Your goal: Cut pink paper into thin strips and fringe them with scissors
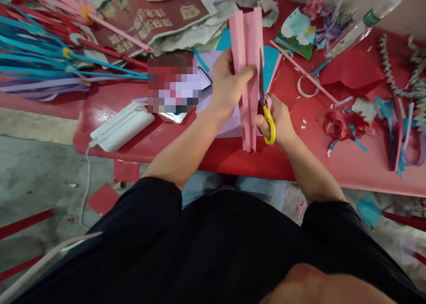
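Observation:
A folded sheet of pink paper (248, 42) stands lengthwise in front of me, its creases running from top to bottom. My left hand (229, 80) grips it near the middle, thumb across the front and fingers behind. In my right hand (278, 115) are scissors with yellow handles (270, 128). Their blades point up along the paper's right edge; whether they touch it I cannot tell. Beneath lie purple paper (218, 124) and blue paper (271, 73) on the red table (266, 166).
Fringed paper sticks (100, 64) lie at the left, near newspaper (159, 17) and a white power bank-like box (121, 126) with a cable. A phone (203, 77) is partly blurred out. To the right are a clear bottle (362, 24), a tape roll (308, 85) and paper scraps (342, 124).

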`<state>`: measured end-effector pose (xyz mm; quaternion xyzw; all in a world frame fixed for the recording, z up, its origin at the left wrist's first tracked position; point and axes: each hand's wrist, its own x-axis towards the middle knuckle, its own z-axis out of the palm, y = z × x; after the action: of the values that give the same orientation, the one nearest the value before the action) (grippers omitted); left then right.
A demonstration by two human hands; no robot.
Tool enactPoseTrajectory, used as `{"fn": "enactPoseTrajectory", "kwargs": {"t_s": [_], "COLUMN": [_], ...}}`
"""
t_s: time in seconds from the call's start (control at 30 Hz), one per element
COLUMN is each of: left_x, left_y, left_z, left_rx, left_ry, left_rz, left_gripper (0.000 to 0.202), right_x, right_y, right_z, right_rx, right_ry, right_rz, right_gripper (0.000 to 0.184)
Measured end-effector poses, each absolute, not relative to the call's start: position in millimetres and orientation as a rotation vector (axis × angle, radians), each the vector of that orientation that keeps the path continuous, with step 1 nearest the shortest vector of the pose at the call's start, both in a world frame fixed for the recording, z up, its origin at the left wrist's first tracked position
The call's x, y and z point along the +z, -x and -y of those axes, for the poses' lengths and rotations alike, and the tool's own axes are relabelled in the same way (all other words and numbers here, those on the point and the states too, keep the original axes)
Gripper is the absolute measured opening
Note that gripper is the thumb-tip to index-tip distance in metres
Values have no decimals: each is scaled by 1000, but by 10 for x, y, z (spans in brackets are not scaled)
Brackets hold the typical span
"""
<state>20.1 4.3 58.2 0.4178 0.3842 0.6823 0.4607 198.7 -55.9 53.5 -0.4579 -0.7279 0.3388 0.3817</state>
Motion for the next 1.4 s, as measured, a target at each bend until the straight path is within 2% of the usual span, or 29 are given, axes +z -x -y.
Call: {"fn": "enactPoseTrajectory", "kwargs": {"t_s": [0.2, 0.37, 1.13, 1.27, 1.4], "left_x": [656, 624, 596, 621, 601], "left_y": [-229, -248, -264, -228, -194], "left_z": [46, 39, 26, 33, 0], "left_rx": [1610, 1578, 1643, 1692, 1717], "left_ry": [-1036, -1093, -1054, -1023, -1013], "left_rz": [-1022, -1054, -943, -865, -819], "left_gripper": [26, 20, 19, 13, 10], "right_x": [566, 555, 612, 621, 644], "right_y": [-1983, -2001, -1962, -1945, -1934], "right_z": [571, 566, 588, 624, 620], "right_rx": [790, 759, 827, 917, 848], "right_ry": [1168, 1242, 1319, 1325, 1307], "right_rz": [1842, 1843, 1771, 1751, 1810], "right_gripper": [92, 95, 94, 91, 94]}}
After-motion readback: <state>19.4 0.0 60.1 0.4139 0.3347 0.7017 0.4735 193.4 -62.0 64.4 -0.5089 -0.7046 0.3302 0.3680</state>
